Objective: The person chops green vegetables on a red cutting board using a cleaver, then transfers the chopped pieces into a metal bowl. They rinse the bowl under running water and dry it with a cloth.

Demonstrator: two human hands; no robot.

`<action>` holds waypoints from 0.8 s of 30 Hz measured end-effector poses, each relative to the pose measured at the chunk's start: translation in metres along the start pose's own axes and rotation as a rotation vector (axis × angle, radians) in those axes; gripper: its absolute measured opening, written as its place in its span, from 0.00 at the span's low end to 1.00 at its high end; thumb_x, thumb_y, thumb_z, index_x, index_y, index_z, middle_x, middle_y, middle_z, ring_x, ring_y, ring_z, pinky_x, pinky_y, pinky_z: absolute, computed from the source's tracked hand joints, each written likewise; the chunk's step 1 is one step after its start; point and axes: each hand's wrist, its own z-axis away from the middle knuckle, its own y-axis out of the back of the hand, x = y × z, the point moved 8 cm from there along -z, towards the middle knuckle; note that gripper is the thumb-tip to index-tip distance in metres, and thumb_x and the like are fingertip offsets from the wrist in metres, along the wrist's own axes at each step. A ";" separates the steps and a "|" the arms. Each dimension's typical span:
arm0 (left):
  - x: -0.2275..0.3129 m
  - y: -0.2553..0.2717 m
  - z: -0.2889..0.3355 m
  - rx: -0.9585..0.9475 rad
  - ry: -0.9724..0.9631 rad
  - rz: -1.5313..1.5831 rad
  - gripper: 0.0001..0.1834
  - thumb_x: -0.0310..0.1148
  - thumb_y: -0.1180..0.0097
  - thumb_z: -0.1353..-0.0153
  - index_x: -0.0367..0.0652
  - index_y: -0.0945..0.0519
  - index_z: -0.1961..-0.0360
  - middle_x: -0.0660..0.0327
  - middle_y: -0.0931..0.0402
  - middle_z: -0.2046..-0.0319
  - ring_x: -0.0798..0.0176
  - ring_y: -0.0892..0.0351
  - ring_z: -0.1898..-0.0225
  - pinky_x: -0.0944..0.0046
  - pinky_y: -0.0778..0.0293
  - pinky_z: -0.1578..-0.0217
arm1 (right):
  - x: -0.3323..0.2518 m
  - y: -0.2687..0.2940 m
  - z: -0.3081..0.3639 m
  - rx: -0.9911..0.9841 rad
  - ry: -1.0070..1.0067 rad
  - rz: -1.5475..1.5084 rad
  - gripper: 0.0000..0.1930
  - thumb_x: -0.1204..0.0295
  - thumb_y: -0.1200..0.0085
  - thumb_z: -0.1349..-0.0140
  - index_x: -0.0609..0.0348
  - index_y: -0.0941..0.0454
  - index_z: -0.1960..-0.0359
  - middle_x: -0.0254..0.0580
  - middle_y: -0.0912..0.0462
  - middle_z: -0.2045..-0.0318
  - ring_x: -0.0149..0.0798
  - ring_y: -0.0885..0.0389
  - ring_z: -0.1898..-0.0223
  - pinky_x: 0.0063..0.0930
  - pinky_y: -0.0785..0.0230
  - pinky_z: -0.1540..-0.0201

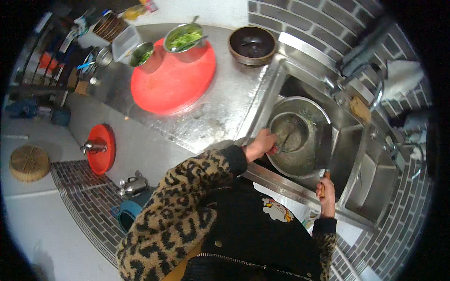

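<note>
A large round metal basin (304, 169) sits in the left bowl of the steel sink, with a smaller metal bowl (287, 122) inside it. My left hand (263, 144) is closed at the near left rim of the smaller bowl. A thin dark handle-like piece lies across that bowl; its kind is hard to make out. My right hand (326, 189) grips the wooden handle of a cleaver (323, 147). The cleaver's dark, broad blade points away from me over the basin's right side. Bits of green cling to the basin's inner wall.
Left of the sink, a red round board (173, 96) carries a metal pot of chopped greens (187, 54) and a smaller pot of greens (145, 63). A brown bowl (252, 47) stands near the sink's far left corner. A faucet (333, 84) rises behind the basin.
</note>
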 end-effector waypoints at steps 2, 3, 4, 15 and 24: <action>0.009 0.002 0.009 -0.027 -0.048 0.091 0.11 0.30 0.51 0.39 0.29 0.31 0.64 0.53 0.26 0.81 0.60 0.24 0.84 0.62 0.30 0.87 | 0.004 -0.005 -0.002 -0.041 -0.012 -0.160 0.08 0.67 0.45 0.46 0.52 0.32 0.70 0.32 0.30 0.86 0.28 0.35 0.91 0.22 0.44 0.91; 0.011 0.004 0.013 -0.013 -0.044 0.107 0.11 0.30 0.51 0.39 0.29 0.31 0.65 0.53 0.26 0.81 0.60 0.24 0.84 0.62 0.30 0.87 | -0.003 -0.006 -0.002 -0.060 0.061 -0.010 0.09 0.67 0.45 0.46 0.52 0.32 0.70 0.32 0.30 0.86 0.28 0.35 0.91 0.22 0.43 0.91; 0.013 0.008 0.017 -0.012 -0.035 0.114 0.11 0.30 0.51 0.39 0.29 0.31 0.65 0.53 0.26 0.81 0.61 0.24 0.84 0.62 0.30 0.87 | -0.004 -0.007 0.000 -0.066 0.091 0.153 0.09 0.67 0.44 0.46 0.53 0.32 0.70 0.32 0.30 0.86 0.28 0.35 0.91 0.22 0.43 0.91; 0.057 0.071 0.043 0.077 -0.156 -0.058 0.10 0.28 0.52 0.40 0.31 0.27 0.62 0.56 0.25 0.81 0.65 0.25 0.85 0.66 0.26 0.86 | -0.002 -0.021 -0.007 -0.082 0.065 0.038 0.06 0.72 0.45 0.46 0.55 0.31 0.74 0.31 0.32 0.88 0.26 0.36 0.91 0.20 0.45 0.90; 0.069 0.123 0.064 0.186 -0.128 -0.018 0.13 0.25 0.56 0.41 0.28 0.28 0.58 0.54 0.24 0.78 0.67 0.26 0.86 0.69 0.26 0.86 | -0.065 -0.085 0.013 0.241 0.670 1.090 0.17 0.58 0.41 0.45 0.61 0.22 0.64 0.57 0.20 0.76 0.56 0.20 0.72 0.45 0.30 0.70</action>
